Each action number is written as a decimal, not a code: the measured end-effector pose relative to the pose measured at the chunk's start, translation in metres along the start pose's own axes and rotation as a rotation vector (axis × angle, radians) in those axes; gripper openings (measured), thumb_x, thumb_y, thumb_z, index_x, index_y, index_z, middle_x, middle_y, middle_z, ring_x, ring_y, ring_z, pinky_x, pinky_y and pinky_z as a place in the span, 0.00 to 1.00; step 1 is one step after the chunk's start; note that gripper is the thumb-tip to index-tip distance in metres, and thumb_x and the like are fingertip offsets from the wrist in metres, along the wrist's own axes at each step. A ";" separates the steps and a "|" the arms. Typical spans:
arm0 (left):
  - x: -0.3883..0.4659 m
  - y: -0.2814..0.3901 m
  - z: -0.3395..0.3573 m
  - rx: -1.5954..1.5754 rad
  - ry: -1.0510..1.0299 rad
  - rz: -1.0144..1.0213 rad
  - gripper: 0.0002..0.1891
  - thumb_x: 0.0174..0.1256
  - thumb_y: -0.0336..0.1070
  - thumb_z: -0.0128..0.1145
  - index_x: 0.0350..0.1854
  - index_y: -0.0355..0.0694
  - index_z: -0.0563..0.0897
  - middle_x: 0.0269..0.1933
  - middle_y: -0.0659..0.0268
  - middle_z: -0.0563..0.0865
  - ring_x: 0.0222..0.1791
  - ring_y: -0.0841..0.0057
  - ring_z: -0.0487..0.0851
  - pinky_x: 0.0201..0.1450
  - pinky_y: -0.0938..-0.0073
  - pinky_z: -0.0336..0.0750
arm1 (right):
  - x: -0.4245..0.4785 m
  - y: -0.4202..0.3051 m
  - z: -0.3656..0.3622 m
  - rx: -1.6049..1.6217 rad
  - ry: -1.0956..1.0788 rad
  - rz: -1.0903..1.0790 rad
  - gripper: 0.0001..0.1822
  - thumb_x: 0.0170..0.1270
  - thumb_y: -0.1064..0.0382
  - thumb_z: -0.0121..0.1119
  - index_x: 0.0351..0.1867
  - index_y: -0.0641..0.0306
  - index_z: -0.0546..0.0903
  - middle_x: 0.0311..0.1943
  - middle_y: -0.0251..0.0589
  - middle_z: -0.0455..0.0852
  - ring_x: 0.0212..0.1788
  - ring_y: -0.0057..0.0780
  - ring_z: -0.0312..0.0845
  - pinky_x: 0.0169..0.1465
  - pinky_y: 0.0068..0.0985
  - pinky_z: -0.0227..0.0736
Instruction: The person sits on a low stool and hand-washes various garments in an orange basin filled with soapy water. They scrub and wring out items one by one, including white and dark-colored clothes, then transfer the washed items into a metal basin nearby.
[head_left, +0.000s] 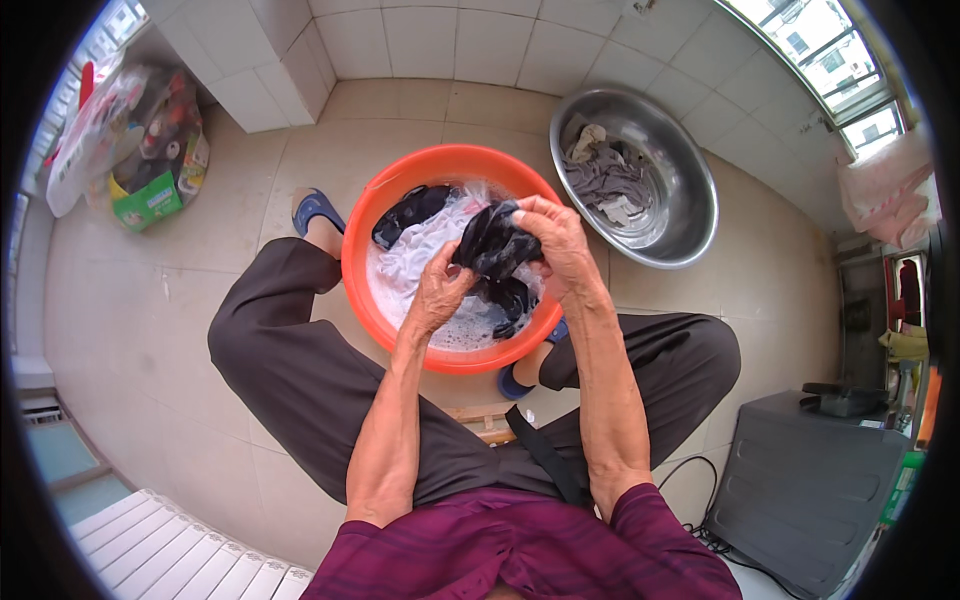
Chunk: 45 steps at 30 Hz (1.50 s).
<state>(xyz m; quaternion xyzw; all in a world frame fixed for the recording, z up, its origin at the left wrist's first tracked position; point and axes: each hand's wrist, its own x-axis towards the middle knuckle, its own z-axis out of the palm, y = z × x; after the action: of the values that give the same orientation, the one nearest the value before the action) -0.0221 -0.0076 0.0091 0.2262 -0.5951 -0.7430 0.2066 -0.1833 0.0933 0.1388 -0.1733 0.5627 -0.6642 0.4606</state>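
A wet black cloth (495, 238) is stretched between my two hands above an orange plastic basin (459, 361). My left hand (439, 289) pinches its lower left side. At the upper right, my right hand (555, 236) grips the same cloth between thumb and fingers. Soapy water (454, 334) with suds fills the basin's lower part. White fabric (420, 255) floats in it beside another dark garment (412, 214) at the upper left. Below my hands, more black fabric (512, 300) lies partly in the water; I cannot tell whether it joins the held piece.
A stainless steel basin (679, 180) with grey and pale clothes (611, 180) stands at the upper right. My knees flank the orange basin. Plastic bags of items (150, 150) rest at the left. A dark grey appliance (802, 480) with cables (709, 487) stands at the lower right.
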 end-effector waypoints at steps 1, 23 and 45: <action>-0.001 0.015 0.001 -0.080 -0.015 -0.005 0.24 0.66 0.26 0.62 0.66 0.38 0.77 0.50 0.67 0.85 0.49 0.80 0.83 0.57 0.71 0.78 | -0.005 -0.012 0.004 0.037 -0.020 -0.034 0.05 0.71 0.66 0.58 0.41 0.63 0.83 0.25 0.25 0.82 0.18 0.06 0.70 0.14 0.10 0.55; -0.032 -0.109 -0.032 0.847 0.294 -0.652 0.17 0.59 0.30 0.55 0.46 0.49 0.91 0.49 0.53 0.92 0.53 0.52 0.88 0.58 0.56 0.80 | 0.062 0.224 -0.107 -1.000 0.559 0.198 0.33 0.59 0.57 0.68 0.64 0.72 0.77 0.55 0.55 0.86 0.58 0.45 0.83 0.65 0.39 0.75; 0.023 -0.115 -0.051 1.122 0.409 -0.220 0.28 0.65 0.35 0.60 0.70 0.41 0.76 0.64 0.46 0.83 0.64 0.47 0.80 0.67 0.50 0.73 | -0.006 0.233 -0.021 -1.183 -0.455 0.279 0.23 0.55 0.55 0.60 0.46 0.73 0.86 0.46 0.67 0.88 0.53 0.58 0.86 0.59 0.45 0.80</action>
<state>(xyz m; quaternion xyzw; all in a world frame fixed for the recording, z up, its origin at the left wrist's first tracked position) -0.0155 -0.0370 -0.1150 0.4989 -0.8173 -0.2746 0.0882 -0.0990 0.1242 -0.0769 -0.4592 0.7392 -0.1225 0.4771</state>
